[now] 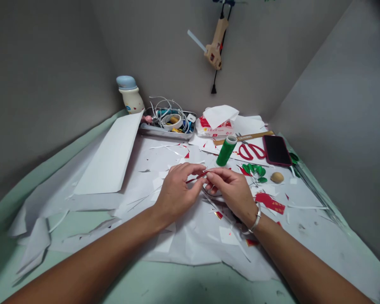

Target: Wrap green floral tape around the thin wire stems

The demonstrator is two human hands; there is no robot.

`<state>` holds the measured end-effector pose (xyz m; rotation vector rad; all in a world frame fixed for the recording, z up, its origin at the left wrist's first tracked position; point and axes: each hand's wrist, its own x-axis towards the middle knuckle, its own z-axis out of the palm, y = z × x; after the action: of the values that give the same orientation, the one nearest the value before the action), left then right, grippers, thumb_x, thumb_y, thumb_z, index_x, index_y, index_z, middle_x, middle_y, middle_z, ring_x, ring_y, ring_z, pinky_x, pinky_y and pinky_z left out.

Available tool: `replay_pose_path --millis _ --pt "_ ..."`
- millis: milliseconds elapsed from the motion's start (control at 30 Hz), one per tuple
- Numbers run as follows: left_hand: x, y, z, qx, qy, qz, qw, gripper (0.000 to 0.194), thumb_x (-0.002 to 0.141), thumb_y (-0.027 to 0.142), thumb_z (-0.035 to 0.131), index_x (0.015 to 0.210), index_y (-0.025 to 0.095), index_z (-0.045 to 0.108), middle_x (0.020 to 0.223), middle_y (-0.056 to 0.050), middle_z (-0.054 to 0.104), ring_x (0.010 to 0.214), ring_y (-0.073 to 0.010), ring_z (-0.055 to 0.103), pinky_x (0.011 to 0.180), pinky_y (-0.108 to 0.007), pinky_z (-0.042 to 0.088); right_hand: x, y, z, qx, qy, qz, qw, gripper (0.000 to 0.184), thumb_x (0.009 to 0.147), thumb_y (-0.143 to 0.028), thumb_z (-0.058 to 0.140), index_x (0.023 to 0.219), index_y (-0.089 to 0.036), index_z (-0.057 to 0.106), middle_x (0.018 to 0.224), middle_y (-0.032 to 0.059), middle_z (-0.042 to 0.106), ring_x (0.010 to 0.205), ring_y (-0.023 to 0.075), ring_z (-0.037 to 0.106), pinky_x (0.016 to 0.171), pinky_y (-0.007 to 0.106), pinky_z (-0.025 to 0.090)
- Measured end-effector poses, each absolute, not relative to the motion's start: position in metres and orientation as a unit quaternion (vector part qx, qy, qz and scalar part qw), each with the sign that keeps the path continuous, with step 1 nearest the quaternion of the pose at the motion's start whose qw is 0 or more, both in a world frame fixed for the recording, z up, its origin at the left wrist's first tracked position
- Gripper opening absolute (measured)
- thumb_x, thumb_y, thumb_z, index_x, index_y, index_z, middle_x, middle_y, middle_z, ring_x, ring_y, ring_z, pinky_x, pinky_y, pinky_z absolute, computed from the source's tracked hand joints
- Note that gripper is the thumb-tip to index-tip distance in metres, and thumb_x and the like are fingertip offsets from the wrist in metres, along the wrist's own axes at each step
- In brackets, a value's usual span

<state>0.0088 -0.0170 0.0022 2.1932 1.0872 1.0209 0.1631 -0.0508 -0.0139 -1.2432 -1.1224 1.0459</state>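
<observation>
A thin dark-red strip [202,175], its exact kind too small to tell, runs between my two hands above the paper-covered table. My left hand [179,188] pinches it between thumb and fingers from the left. From the right, the closed fingertips of my right hand [232,188] grip its other end; a silver bangle [257,218] circles that wrist. Just behind my hands stands a spool of green thread [226,151]. Green leaf-shaped pieces [255,171] and a small tan ball [277,177] lie beyond my right hand. Part of the strip is hidden by my fingers.
Red-handled scissors [251,151], a phone [276,150] and a tissue pack [215,126] lie at the back right. A metal tray [167,133] holds cords and tape. A folded white sheet [109,156] rises at left. Paper scraps [270,202] surround my hands. A glue gun [217,44] hangs above.
</observation>
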Motion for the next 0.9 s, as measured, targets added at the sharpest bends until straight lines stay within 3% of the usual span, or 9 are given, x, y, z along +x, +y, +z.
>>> replay_pose_path --millis 333,567,767,900 --pt "0.0077 -0.0159 0.0025 0.789 0.406 0.367 0.28 0.019 0.084 0.019 0.053 0.095 0.024 0.067 0.092 -0.002 0.066 0.091 -0.018 0.058 0.085 -0.033 0.043 0.1682 -0.0523 -0.0122 -0.544 -0.505 0.391 0.544 0.024 0.079 -0.036 0.065 0.095 -0.019 0.067 0.062 -0.0024 0.061 0.053 0.0095 0.053 0.051 0.022 0.044" --pt "0.0089 -0.017 0.0037 0.809 0.396 0.342 0.266 0.019 0.08 0.015 0.052 0.09 0.024 0.066 0.086 -0.001 0.066 0.085 -0.0181 0.058 0.088 -0.037 0.039 0.172 -0.0528 -0.0133 -0.559 -0.584 0.302 0.505 0.016 0.082 -0.035 0.06 0.081 -0.02 0.066 0.061 -0.0023 0.058 0.053 0.0103 0.047 0.05 0.022 0.038" --pt "0.0099 -0.0169 0.0041 0.809 0.383 0.351 0.275 0.006 0.078 0.022 0.058 0.081 0.023 0.064 0.083 -0.001 0.067 0.083 -0.0199 0.058 0.088 -0.04 0.038 0.1714 -0.0545 -0.0164 -0.561 -0.614 0.271 0.485 0.017 0.085 -0.036 0.056 0.083 -0.021 0.063 0.06 -0.0032 0.055 0.053 0.0105 0.044 0.05 0.022 0.036" --pt "0.0088 -0.0151 0.0016 0.817 0.392 0.336 0.255 0.008 0.081 0.023 0.056 0.079 0.022 0.063 0.082 0.0 0.067 0.082 -0.0184 0.059 0.089 -0.039 0.036 0.1707 -0.0544 -0.0181 -0.558 -0.621 0.274 0.476 0.017 0.085 -0.036 0.057 0.083 -0.021 0.064 0.06 -0.0034 0.055 0.052 0.0104 0.045 0.05 0.022 0.036"
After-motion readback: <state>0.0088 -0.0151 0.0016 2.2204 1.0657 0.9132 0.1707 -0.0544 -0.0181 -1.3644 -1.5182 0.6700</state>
